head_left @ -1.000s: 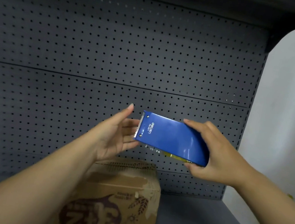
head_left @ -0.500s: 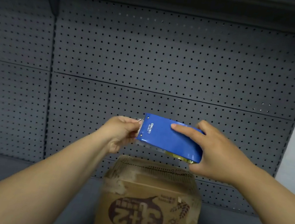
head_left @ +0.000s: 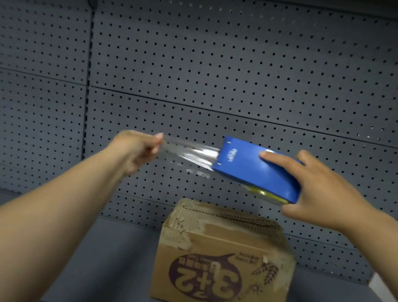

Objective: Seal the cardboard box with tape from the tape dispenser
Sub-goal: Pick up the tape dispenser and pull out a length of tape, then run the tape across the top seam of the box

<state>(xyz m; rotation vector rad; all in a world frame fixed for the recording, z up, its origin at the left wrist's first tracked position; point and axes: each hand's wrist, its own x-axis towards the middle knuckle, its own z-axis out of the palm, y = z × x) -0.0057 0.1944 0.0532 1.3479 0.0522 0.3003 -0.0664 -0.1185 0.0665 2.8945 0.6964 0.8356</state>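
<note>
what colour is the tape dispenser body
Blue, seen clearly in the head view: the tape dispenser is held in the right hand.

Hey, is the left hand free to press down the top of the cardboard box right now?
Probably not yet: the left hand is pinching the clear tape pulled from the blue dispenser, up above the cardboard box. Nothing blocks the box top itself.

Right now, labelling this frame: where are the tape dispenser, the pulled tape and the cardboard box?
tape dispenser [head_left: 245,165], head view, blue top face.
pulled tape [head_left: 189,152], head view, mid-strip.
cardboard box [head_left: 219,273], head view, printed front.

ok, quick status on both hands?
Left hand: closed, pinching the end of the clear tape.
Right hand: closed around the blue tape dispenser.
</note>
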